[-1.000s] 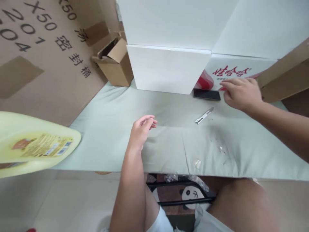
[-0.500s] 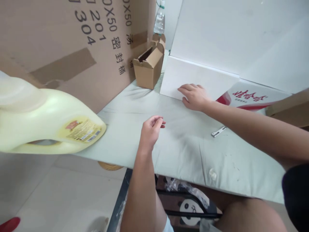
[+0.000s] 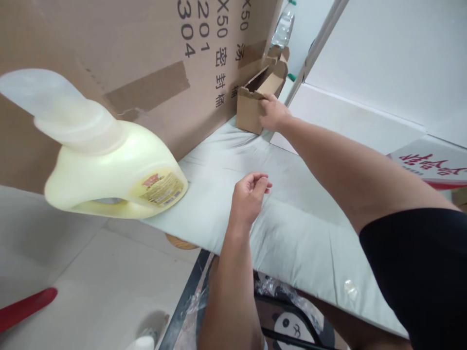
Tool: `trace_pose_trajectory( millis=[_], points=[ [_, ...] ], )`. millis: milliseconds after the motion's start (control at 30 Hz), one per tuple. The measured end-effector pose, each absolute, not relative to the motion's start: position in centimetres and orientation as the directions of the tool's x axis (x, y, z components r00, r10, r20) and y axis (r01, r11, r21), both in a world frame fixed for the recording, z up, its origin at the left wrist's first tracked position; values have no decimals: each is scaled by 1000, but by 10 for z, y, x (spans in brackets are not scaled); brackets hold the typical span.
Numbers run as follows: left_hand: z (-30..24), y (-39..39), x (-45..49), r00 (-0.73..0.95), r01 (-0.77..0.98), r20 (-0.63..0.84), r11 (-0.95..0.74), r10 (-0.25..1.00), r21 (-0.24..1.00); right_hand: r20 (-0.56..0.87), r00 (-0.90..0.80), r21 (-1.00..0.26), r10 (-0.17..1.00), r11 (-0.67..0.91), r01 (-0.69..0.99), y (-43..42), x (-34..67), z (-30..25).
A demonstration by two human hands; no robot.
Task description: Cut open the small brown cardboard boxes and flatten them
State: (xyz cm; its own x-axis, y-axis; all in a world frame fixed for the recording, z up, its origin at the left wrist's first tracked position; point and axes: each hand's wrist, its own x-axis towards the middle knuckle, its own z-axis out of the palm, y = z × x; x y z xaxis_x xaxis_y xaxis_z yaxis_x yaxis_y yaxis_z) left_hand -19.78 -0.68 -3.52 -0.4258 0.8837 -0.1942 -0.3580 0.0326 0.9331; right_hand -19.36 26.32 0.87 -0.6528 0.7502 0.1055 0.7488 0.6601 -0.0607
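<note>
My right hand (image 3: 273,113) reaches across to the far left and grips the near edge of a small open cardboard box (image 3: 253,99) that stands against the big carton. My left hand (image 3: 250,197) rests on the pale green padded table top (image 3: 299,228), fingers loosely curled with nothing visible in them. A pale yellow detergent jug (image 3: 109,163) with a large cap lies on its side at the table's left edge, partly over the floor.
A large printed brown carton (image 3: 146,58) walls off the left side. White boxes (image 3: 346,116) stand at the back, with a red-lettered white box (image 3: 434,163) at right. A clear bottle (image 3: 283,24) stands behind the small box. A red object (image 3: 25,306) lies on the floor.
My right hand moved left from the phone, past the white box's front, to the small cardboard box and took hold of it. The view swung left. The left hand stayed put.
</note>
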Motion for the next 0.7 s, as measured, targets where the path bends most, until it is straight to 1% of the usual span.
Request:
trace_pose_trajectory(
  millis=[133, 200, 333, 433, 533, 633, 700],
  points=[
    [-34, -5, -195, -424, -375, -170, -1, 890, 927, 163, -680, -81, 715, 696, 713, 254, -182, 5],
    [-34, -4, -194, -476, -389, -158, -45, 865, 920, 183, -714, -89, 676, 735, 673, 240, -168, 5],
    [-34, -7, -197, -677, -363, -100, -212, 729, 907, 211, -766, -104, 607, 794, 600, 201, -116, 6],
    [-33, -8, -200, -746, -334, -73, -278, 662, 901, 267, -781, -188, 565, 825, 533, 169, -59, 11],
    [-34, -5, -196, -759, -328, -68, -291, 647, 899, 355, -816, -212, 457, 889, 406, 132, 5, 23],
    [-39, 2, -186, -764, -273, -41, -265, 644, 925, 469, -833, -139, 295, 956, 260, 93, 63, 39],
    [-43, 7, -177, -772, -176, 8, -226, 636, 958, 496, -838, -82, 228, 973, 217, 68, 95, 47]
  ],
)
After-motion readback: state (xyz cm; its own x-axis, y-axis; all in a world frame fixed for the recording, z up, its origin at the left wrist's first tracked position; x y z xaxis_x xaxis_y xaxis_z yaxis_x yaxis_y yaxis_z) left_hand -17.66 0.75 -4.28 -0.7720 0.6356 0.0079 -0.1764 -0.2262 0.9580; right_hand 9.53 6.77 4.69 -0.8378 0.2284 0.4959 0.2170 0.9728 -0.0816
